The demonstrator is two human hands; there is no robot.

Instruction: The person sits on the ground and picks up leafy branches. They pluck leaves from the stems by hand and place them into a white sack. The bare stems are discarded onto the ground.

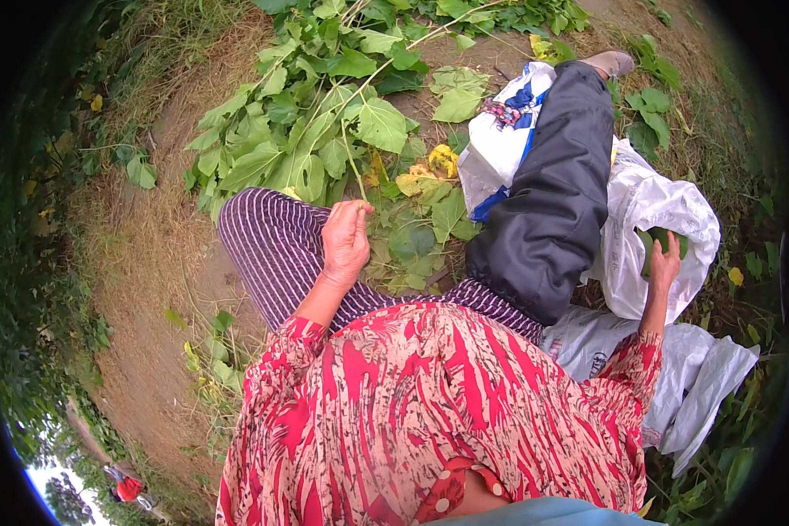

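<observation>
My left hand [346, 238] pinches the end of a thin green stem [354, 161] above my bent knee. The stem runs up into a heap of cut branches with broad green leaves [256, 164] on the ground before me. At the right, my right hand [665, 262] reaches into the mouth of a white woven plastic sack [621, 263]. Its fingers are spread beside green leaves [647, 244] inside the sack, and I see nothing gripped in them.
A white and blue bag [490, 148] lies against my outstretched leg in a dark covering [546, 197]. Another white sack [687, 375] lies by my right arm. Loose and yellowed leaves [427, 181] cover ground between my legs. A person in red [129, 489] is far off at lower left.
</observation>
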